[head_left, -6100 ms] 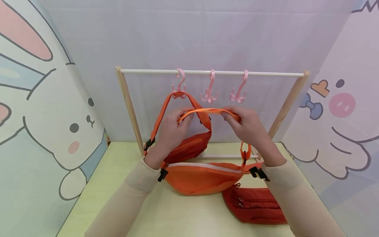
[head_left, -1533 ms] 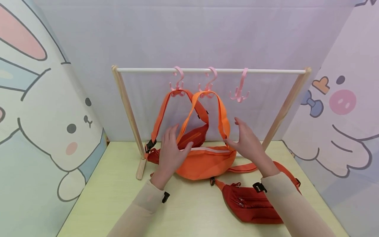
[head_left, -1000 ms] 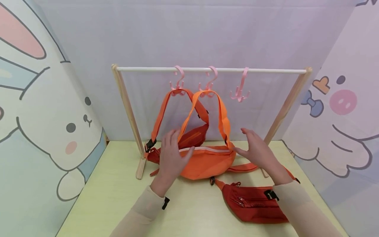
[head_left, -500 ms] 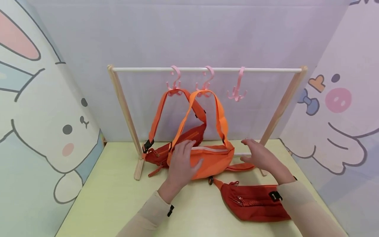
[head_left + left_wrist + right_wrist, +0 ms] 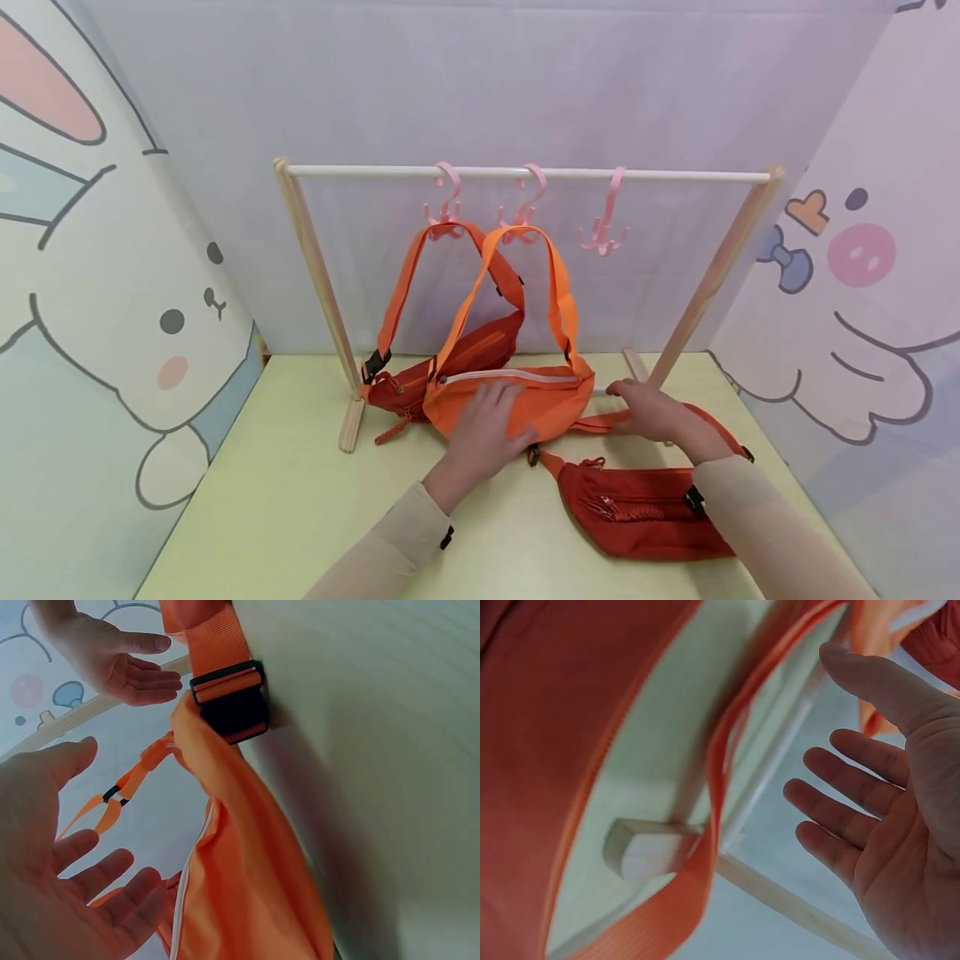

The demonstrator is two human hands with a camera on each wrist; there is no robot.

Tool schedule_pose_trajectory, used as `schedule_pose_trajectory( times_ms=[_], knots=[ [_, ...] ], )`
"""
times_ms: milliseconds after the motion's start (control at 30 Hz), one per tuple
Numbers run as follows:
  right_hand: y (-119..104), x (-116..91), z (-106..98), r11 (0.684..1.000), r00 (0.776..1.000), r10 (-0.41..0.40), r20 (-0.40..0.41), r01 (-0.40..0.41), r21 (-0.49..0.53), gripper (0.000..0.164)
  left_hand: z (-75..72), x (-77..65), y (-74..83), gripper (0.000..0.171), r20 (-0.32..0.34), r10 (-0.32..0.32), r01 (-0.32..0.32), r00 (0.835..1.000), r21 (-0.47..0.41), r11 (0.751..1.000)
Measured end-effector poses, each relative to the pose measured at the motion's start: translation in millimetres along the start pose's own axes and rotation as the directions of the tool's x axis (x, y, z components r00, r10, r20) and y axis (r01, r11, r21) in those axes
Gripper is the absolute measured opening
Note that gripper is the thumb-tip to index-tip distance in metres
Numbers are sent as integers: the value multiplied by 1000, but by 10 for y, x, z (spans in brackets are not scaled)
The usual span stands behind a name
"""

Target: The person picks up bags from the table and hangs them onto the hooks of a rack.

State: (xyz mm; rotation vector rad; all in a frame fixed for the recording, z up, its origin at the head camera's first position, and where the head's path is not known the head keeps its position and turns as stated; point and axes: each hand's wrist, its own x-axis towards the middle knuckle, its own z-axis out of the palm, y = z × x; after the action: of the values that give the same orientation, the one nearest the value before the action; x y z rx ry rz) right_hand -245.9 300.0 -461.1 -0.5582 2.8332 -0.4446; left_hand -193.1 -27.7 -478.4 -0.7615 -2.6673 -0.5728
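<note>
Left hand (image 5: 483,432) and right hand (image 5: 655,412) reach forward, grips loosely spread, holding nothing.

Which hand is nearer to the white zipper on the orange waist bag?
The left hand, in front of the orange waist bag, just below the white zipper. The right hand is farther off, beyond the zipper's right end.

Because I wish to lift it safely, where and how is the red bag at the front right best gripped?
Probably by the orange strap behind the red bag, from above: it loops there as a loose, narrow band, and the right hand hovers near.
</note>
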Motion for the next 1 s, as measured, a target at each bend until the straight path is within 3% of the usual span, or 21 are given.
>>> schedule_pose_trajectory(
  times_ms=[167,333,533,733,1000],
  knots=[
    [-42,55,162,998,998,-50,24,51,-40,60,136,16,19,70,73,-14,11,997,35,999],
    [-92,98,285,994,996,-83,25,84,-73,58,244,16,48,64,86,-15,11,996,39,999],
    [-87,141,390,976,989,-146,-13,142,-166,36,366,15,63,54,96,-30,20,995,101,995],
    [-39,138,405,955,974,-220,-50,205,-214,16,416,11,57,47,120,-52,37,991,126,991],
    [-101,53,343,948,971,-237,6,233,-215,7,440,24,49,39,131,-56,42,990,110,993]
  ],
)
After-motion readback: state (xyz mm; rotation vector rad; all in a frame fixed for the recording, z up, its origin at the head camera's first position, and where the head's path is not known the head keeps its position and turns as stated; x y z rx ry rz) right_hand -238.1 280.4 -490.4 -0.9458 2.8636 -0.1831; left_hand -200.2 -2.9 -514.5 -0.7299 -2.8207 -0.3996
